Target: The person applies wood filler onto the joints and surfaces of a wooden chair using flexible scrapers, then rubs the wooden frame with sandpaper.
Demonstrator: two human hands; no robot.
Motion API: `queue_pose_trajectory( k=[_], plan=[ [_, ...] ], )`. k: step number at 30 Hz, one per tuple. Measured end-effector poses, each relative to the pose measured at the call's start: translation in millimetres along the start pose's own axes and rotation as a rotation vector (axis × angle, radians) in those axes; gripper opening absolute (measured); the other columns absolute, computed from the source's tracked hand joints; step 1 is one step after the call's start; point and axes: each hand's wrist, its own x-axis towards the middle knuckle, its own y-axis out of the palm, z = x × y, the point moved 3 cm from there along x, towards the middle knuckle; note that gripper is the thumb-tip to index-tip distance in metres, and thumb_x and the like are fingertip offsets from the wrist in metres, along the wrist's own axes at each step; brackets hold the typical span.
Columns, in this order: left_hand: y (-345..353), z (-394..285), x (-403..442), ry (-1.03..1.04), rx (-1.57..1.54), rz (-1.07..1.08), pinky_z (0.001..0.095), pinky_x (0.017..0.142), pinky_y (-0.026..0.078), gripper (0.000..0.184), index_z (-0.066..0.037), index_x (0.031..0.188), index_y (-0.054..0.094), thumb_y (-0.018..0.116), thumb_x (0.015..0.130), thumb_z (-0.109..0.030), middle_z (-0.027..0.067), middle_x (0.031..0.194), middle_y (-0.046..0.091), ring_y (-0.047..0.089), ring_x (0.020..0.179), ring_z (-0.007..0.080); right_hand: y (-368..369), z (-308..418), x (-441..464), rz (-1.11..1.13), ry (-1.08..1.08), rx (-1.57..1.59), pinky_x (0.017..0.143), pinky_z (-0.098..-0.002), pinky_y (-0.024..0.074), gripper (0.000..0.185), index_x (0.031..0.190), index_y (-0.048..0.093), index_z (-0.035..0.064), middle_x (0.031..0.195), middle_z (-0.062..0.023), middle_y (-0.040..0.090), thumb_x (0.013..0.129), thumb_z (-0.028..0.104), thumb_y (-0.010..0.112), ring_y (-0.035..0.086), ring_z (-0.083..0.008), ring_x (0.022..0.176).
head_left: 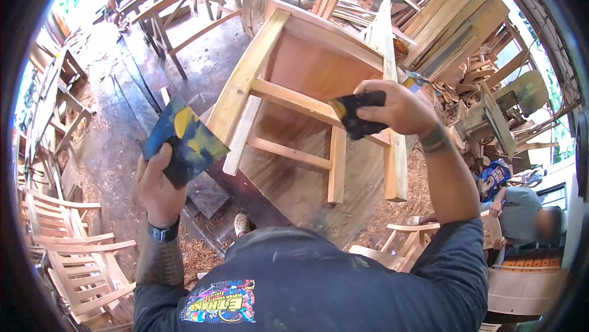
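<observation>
My left hand (159,188) is closed on the lower edge of a flat blue board (199,142) smeared with yellow paste, held tilted at the left. In my right hand (402,108) is a black spreader (362,117), gripped between thumb and fingers, with yellow on its left edge. It is raised in front of the wooden chair frame (291,96); whether the two touch I cannot tell. The frame is pale bare wood with a reddish-brown panel (319,62), and it lies tipped over with its legs and rails toward me.
Beneath the chair frame is a brown wooden work surface (276,178). Slatted chairs (80,270) stand at the lower left, and planks (454,19) lean at the upper right. A seated person (521,209) is at the right; another person (118,0) is far back left. Shavings cover the floor.
</observation>
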Motion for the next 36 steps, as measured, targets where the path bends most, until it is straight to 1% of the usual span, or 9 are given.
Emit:
queue_pose_trajectory(
  k=[3, 4, 11, 15, 19, 20, 27, 32, 36],
  plan=[
    [25, -18, -5, 0.310, 0.463, 0.090, 0.0334, 0.084, 0.057, 0.021, 0.011, 0.113, 0.068, 0.058, 0.104, -0.004, 0.0151, 0.109, 0.070, 0.072, 0.101, 0.0221, 16, -51, 14, -0.331, -0.037, -0.102, 0.081, -0.0319, 0.0580, 0.028, 0.115, 0.069, -0.0033, 0.092, -0.0136, 0.072, 0.092, 0.012, 0.074, 0.071, -0.0178, 0.087],
    [26, -7, -4, -0.165, -0.274, 0.023, 0.0332, 0.085, 0.057, 0.020, 0.011, 0.113, 0.069, 0.059, 0.103, -0.004, 0.0151, 0.112, 0.069, 0.071, 0.102, 0.0212, 21, -67, 6, -0.435, -0.123, -0.227, 0.084, -0.0323, 0.0578, 0.030, 0.116, 0.069, -0.0049, 0.098, -0.0157, 0.074, 0.093, 0.014, 0.073, 0.072, -0.0189, 0.091],
    [16, 14, 13, -0.312, -0.447, 0.124, 0.0390, 0.087, 0.064, 0.030, 0.007, 0.126, 0.061, 0.059, 0.100, -0.006, 0.0148, 0.117, 0.070, 0.073, 0.104, 0.0235, 103, -59, -42, -0.633, 0.113, 0.740, 0.091, -0.0301, 0.0577, 0.030, 0.126, 0.064, -0.0065, 0.109, -0.0114, 0.073, 0.097, 0.002, 0.063, 0.072, -0.0178, 0.097],
    [13, 29, 35, -0.355, -0.458, 0.220, 0.0401, 0.090, 0.063, 0.030, 0.007, 0.126, 0.060, 0.059, 0.099, -0.006, 0.0155, 0.118, 0.071, 0.074, 0.105, 0.0245, 143, -67, -15, -0.926, 0.067, 0.241, 0.088, -0.0338, 0.0570, 0.036, 0.132, 0.060, -0.0044, 0.106, -0.0121, 0.072, 0.097, 0.005, 0.060, 0.071, -0.0210, 0.096],
    [21, 26, 52, -0.458, -0.602, 0.308, 0.0433, 0.094, 0.060, 0.025, 0.006, 0.120, 0.063, 0.060, 0.099, -0.008, 0.0214, 0.125, 0.069, 0.074, 0.106, 0.0310, 176, -51, 11, -1.114, 0.007, 0.222, 0.098, -0.0413, 0.0519, 0.054, 0.142, 0.048, -0.0060, 0.124, -0.0208, 0.063, 0.093, 0.011, 0.065, 0.064, -0.0306, 0.111],
    [23, 28, 56, -0.456, -0.614, 0.337, 0.0429, 0.094, 0.059, 0.023, 0.005, 0.116, 0.065, 0.064, 0.097, -0.008, 0.0216, 0.123, 0.070, 0.073, 0.105, 0.0314, 178, -48, 16, -1.105, 0.047, 0.199, 0.107, -0.0449, 0.0448, 0.064, 0.147, 0.040, -0.0069, 0.132, -0.0258, 0.053, 0.091, 0.011, 0.065, 0.055, -0.0372, 0.123],
    [34, 21, 71, -0.558, -0.621, 0.454, 0.0421, 0.095, 0.055, 0.027, 0.002, 0.101, 0.070, 0.086, 0.083, -0.011, 0.0199, 0.107, 0.075, 0.073, 0.102, 0.0350, 210, 2, 72, -1.085, -0.103, -0.273, 0.115, -0.0512, 0.0358, 0.066, 0.148, 0.030, -0.0134, 0.133, -0.0352, 0.044, 0.092, 0.007, 0.057, 0.046, -0.0499, 0.125],
    [41, 12, 73, -0.522, -0.639, 0.506, 0.0384, 0.093, 0.057, 0.023, 0.004, 0.108, 0.070, 0.076, 0.093, -0.013, 0.0181, 0.111, 0.075, 0.073, 0.102, 0.0300, 197, 33, 67, -1.017, -0.140, -0.207, 0.115, -0.0478, 0.0390, 0.055, 0.147, 0.041, -0.0087, 0.132, -0.0305, 0.052, 0.094, 0.001, 0.054, 0.052, -0.0453, 0.127],
    [68, -4, 60, -0.668, -0.675, 0.525, 0.0399, 0.091, 0.062, 0.038, 0.007, 0.129, 0.061, 0.061, 0.098, -0.014, 0.0189, 0.117, 0.072, 0.075, 0.103, 0.0296, 195, 35, 36, -0.845, -0.221, 0.411, 0.109, -0.0381, 0.0465, 0.043, 0.145, 0.049, -0.0065, 0.132, -0.0208, 0.065, 0.104, 0.006, 0.054, 0.062, -0.0254, 0.125]
  ],
)
